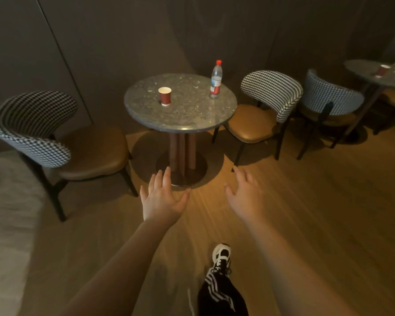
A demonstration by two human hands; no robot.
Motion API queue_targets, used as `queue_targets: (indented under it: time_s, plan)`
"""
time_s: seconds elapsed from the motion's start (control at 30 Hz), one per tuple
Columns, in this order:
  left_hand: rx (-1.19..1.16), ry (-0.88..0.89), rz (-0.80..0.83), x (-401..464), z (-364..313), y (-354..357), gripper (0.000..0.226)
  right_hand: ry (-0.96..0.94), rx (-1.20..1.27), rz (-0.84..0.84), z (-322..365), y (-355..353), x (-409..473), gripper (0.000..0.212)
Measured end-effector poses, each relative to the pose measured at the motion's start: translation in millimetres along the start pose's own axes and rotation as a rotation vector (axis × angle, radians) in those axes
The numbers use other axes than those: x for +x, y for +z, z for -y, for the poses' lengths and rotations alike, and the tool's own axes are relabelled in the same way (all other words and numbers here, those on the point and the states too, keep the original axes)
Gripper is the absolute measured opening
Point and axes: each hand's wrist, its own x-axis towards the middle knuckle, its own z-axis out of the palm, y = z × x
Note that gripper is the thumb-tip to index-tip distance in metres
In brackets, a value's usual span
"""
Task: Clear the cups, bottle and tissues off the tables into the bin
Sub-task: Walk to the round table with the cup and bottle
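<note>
Presently both hands are extended forward over the floor, short of the round worktop (180, 124), and neither holds anything. The left hand (161, 199) has its fingers straight and spread, grip released; the right hand (245, 193) is likewise released, fingers relaxed and slightly blurred.

On the near worktop stand two task items, both upright. The red paper cup (165, 96) sits toward the left edge, a little behind centre. The clear bottle (215, 80) with its red cap stands close to the far right edge, long axis vertical. Cup and bottle are well apart from each other, and both are well apart from the hands, lying ahead and above them.

The governing relation: the cup lies almost straight ahead of the left hand, the bottle ahead of the right hand and somewhat farther back. In my judgement the left hand is better placed for the cup, the right for the bottle, each taken from the side around the upright body.

A second worktop (360, 69) at the far right carries another red cup (383, 70) and a pale item beside it, too blurred to identify. Houndstooth chairs (273, 92) flank the worktops. No bin is in view. Nothing appears cleared yet.
</note>
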Motion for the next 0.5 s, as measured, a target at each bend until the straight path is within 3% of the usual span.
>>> queue_targets:
  time_s: [0.27, 0.5]
  plan:
    - [-0.045, -0.118, -0.103, 246, -54, 69, 0.082, -0.101, 0.02, 0.104, -36, 27, 275, 0.058]
    - [-0.16, -0.172, -0.182, 387, -51, 85, 0.084, -0.163, -0.005, 0.218, -33, 44, 427, 0.059]
